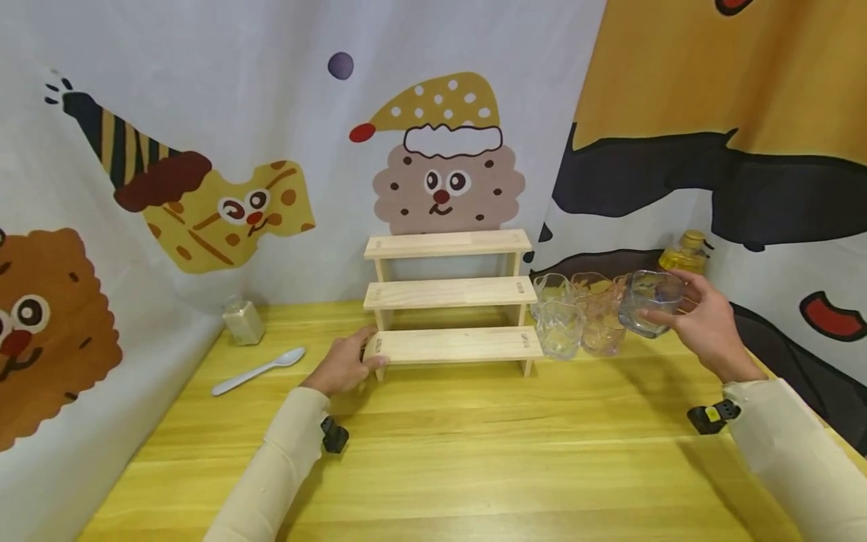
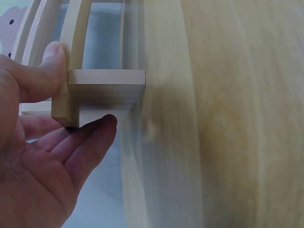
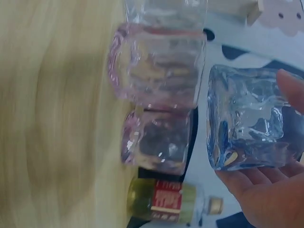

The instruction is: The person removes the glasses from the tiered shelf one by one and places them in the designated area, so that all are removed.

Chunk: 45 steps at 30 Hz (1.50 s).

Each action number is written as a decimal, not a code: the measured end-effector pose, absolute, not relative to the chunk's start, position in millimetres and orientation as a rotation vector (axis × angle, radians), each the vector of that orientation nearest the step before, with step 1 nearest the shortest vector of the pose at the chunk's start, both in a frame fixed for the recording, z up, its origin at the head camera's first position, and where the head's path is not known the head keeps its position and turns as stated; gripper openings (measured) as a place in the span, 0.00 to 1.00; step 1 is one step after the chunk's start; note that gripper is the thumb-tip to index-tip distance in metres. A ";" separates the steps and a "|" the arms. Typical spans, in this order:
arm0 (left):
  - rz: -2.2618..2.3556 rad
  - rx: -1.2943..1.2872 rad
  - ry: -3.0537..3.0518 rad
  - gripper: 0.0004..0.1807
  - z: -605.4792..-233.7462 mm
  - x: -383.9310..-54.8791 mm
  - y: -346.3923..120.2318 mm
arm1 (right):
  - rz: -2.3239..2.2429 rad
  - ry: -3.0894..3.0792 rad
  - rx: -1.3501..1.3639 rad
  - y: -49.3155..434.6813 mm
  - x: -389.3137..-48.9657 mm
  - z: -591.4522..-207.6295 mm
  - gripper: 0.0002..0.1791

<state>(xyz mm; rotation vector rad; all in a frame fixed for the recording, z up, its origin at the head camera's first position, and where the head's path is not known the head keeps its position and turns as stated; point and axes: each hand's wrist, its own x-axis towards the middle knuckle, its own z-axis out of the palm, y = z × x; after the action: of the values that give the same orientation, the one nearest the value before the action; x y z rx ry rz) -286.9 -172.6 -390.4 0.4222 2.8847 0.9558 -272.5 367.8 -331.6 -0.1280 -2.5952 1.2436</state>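
Observation:
A three-step wooden display shelf (image 1: 454, 345) stands on the table against the curtain. My left hand (image 1: 344, 364) holds the left end of its lowest step; in the left wrist view the thumb (image 2: 53, 59) lies on the board and the other fingers reach below it. My right hand (image 1: 707, 325) grips a bluish clear glass (image 1: 652, 302), raised above the table at the right. The same blue glass (image 3: 247, 118) fills the right side of the right wrist view. Beside the shelf are clear glasses (image 1: 561, 331) and pink-tinted glasses (image 1: 601, 331), partly overlapping.
A bottle of yellow liquid (image 1: 685, 254) with a red label stands behind the right hand. On the left lie a white spoon (image 1: 259, 371) and a small lidded jar (image 1: 244, 321). A printed curtain (image 1: 284, 75) hangs close behind the wooden table (image 1: 474, 452).

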 end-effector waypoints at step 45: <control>0.920 0.433 2.905 0.35 -390.8 -285.6 -171.7 | 1.269 -2.757 -0.294 395.1 -295.5 -378.8 0.57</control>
<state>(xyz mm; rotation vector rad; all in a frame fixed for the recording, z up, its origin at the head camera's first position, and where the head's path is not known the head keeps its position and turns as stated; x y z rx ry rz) -285.6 -171.7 -390.8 0.4331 2.9047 0.9200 -295.5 395.1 -378.8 -0.2941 -2.7567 1.2695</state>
